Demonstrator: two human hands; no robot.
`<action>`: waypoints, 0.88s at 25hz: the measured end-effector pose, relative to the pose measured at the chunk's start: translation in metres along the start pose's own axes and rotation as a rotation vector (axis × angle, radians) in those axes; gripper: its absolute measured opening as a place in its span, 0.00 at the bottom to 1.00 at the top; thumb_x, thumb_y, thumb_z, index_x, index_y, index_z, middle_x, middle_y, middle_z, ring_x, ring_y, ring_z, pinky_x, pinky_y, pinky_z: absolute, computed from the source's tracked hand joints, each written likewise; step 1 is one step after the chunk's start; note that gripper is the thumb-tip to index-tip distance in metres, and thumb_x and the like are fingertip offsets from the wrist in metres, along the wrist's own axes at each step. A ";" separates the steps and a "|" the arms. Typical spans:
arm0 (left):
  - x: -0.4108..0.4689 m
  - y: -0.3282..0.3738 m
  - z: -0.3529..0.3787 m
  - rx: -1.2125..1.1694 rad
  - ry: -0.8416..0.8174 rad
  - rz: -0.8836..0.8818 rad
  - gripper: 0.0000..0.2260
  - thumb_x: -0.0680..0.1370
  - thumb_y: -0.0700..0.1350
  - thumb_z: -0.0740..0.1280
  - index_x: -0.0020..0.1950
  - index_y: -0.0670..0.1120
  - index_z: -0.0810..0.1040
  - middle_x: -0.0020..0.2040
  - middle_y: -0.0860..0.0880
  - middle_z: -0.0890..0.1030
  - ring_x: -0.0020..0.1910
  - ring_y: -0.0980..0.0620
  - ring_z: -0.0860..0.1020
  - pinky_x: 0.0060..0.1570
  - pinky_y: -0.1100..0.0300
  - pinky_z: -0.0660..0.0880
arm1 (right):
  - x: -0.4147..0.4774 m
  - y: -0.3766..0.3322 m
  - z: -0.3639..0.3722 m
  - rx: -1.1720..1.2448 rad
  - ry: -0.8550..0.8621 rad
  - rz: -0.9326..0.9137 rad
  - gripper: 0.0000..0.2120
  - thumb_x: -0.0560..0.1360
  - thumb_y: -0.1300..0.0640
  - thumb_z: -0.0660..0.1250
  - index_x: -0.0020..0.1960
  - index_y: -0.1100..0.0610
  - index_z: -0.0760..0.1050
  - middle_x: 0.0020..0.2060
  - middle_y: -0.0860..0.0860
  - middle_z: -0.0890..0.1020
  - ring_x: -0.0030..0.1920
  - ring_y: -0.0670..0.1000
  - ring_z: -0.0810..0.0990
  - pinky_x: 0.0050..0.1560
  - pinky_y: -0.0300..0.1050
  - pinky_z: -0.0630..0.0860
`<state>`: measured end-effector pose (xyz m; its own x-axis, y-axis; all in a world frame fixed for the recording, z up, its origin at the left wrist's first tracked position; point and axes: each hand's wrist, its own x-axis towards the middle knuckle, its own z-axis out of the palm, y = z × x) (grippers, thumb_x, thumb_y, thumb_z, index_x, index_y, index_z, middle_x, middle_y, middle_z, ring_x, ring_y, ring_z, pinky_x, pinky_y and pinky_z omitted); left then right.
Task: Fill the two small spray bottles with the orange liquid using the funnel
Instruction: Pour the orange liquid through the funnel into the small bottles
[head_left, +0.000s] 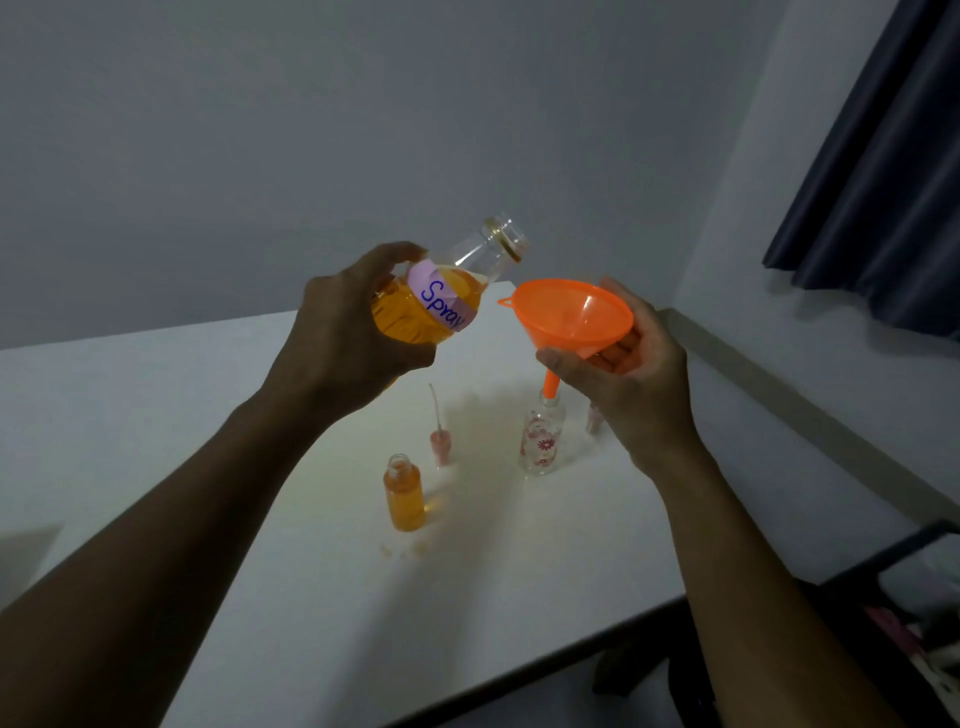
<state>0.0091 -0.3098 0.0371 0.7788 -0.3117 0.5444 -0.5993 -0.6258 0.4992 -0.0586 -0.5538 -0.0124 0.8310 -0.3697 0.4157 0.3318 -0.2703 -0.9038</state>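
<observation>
- While it hangs above the middle of the white surface, the left hand is wrapped around the body of the large bottle, fingers curled over the top side and thumb underneath, forearm reaching up from the near-left corner.
- That bottle is tilted, its open mouth raised and aimed toward the far-right corner; orange liquid sits in the lower part, and a pale label reads "Spray" (in blue handwriting).
- Right hand: it grasps the orange funnel from the right and below, fingers cupped under the cone and thumb against its near side; the wrist is bent, the forearm coming from the near-right edge.
- The funnel's spout points down into the neck of the flowered spray bottle, which stands upright and clear toward the far-right part of the surface.
- The bottle's mouth is just beside the funnel's rim, to its left and slightly higher; no liquid shows in the funnel.
- A second small bottle stands uncapped nearer the middle, nearly full of orange liquid.
- Between the two small bottles a pink spray top with its dip tube rests on the surface; a few orange drops lie near the full bottle.
</observation>
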 end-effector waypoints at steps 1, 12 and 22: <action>0.000 0.000 -0.001 0.005 -0.007 0.004 0.35 0.63 0.43 0.80 0.68 0.49 0.71 0.59 0.46 0.79 0.52 0.54 0.73 0.40 0.72 0.65 | -0.001 0.002 0.001 -0.009 -0.007 0.002 0.46 0.59 0.44 0.81 0.73 0.47 0.67 0.66 0.45 0.75 0.64 0.48 0.77 0.57 0.44 0.81; 0.010 0.006 -0.009 0.193 -0.128 0.106 0.39 0.62 0.41 0.81 0.69 0.53 0.70 0.61 0.44 0.80 0.56 0.40 0.77 0.51 0.43 0.78 | -0.006 0.020 0.003 0.052 -0.066 0.061 0.47 0.58 0.48 0.84 0.73 0.48 0.69 0.65 0.47 0.79 0.63 0.49 0.80 0.58 0.52 0.81; 0.014 -0.004 -0.011 0.305 -0.143 0.145 0.40 0.61 0.42 0.80 0.69 0.56 0.68 0.58 0.45 0.81 0.55 0.41 0.77 0.47 0.43 0.78 | -0.004 0.021 0.003 0.049 -0.081 0.053 0.45 0.61 0.53 0.84 0.73 0.49 0.68 0.66 0.49 0.78 0.64 0.51 0.79 0.58 0.55 0.81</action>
<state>0.0203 -0.3042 0.0506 0.7208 -0.4960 0.4842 -0.6393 -0.7457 0.1879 -0.0536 -0.5553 -0.0339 0.8805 -0.3089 0.3597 0.3067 -0.2074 -0.9289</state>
